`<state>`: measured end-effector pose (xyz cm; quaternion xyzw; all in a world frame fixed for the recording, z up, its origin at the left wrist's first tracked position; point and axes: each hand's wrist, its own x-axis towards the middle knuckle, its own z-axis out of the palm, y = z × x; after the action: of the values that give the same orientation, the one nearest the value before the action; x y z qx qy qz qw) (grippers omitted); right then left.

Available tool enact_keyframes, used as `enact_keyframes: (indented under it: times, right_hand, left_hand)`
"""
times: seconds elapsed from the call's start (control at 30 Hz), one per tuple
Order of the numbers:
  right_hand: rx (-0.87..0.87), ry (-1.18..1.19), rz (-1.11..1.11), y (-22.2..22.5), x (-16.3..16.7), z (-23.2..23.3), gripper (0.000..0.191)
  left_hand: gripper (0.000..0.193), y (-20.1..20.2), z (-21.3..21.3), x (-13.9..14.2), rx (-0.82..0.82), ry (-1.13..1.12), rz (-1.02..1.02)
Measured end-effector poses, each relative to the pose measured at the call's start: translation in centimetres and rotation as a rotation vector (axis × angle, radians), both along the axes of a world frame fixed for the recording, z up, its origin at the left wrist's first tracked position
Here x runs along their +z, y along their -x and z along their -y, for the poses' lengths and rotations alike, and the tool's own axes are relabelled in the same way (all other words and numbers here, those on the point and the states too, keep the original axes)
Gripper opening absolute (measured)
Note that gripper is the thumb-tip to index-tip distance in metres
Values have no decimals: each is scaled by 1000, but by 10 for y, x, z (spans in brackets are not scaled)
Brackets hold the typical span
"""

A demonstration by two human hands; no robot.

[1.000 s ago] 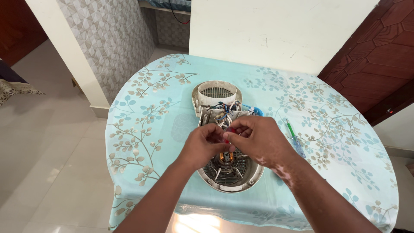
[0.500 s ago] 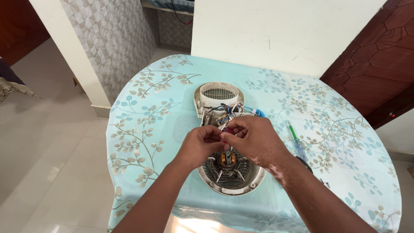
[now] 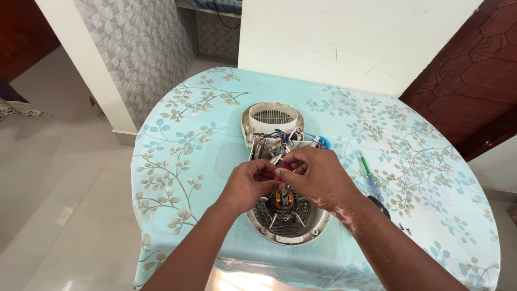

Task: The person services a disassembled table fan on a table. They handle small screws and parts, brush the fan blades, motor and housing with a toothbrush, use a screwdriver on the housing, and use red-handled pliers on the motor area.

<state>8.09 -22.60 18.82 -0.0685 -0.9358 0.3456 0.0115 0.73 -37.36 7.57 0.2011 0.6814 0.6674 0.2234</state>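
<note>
An opened cream-coloured fan heater (image 3: pixel 272 117) lies on the table, its grille at the far end, tangled wires (image 3: pixel 283 137) in the middle and a copper-wound motor (image 3: pixel 284 199) in the round near part. My left hand (image 3: pixel 249 183) and my right hand (image 3: pixel 315 175) meet just above the motor. Both pinch a small red piece (image 3: pixel 281 168) between their fingertips, apparently a wire end. The hands hide most of the heater's middle.
The round table (image 3: pixel 183 161) has a light blue cloth with a leaf print. A green-handled screwdriver (image 3: pixel 369 175) lies right of the heater, a dark object (image 3: pixel 380 205) beside my right forearm. White wall behind, tiled pillar left, wooden door right.
Both hands have stayed together over the heater, with small finger movements. The view has shifted slightly.
</note>
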Motion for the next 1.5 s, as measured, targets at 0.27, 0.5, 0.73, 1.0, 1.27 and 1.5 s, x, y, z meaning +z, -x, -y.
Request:
enact_keyframes:
  times: [0.27,0.5,0.73,1.0,1.27,1.5]
  right_hand:
    - [-65,9,91,0,5,6,31]
    - [63,-89,3,1,3,5,27]
    - [176,-149,-68,1,2,-3,22]
    - [246,-203,-97,-1,5,-5,18]
    - [263,-178,-133,-5,2,-13,21]
    - [98,-97,-78,-6,-6,-9,33]
  left_hand:
    - [16,0,1,-3,-21,-46,8]
    - [17,-1,0,-4,-2,-53,-7]
    - [32,5,3,-8,-86,-42,-17]
    - [33,3,-4,-13,-79,-64,-46]
    - [28,-7,-13,-11,-13,-64,-120]
    - [32,-14,-10,-3,18,17,-136]
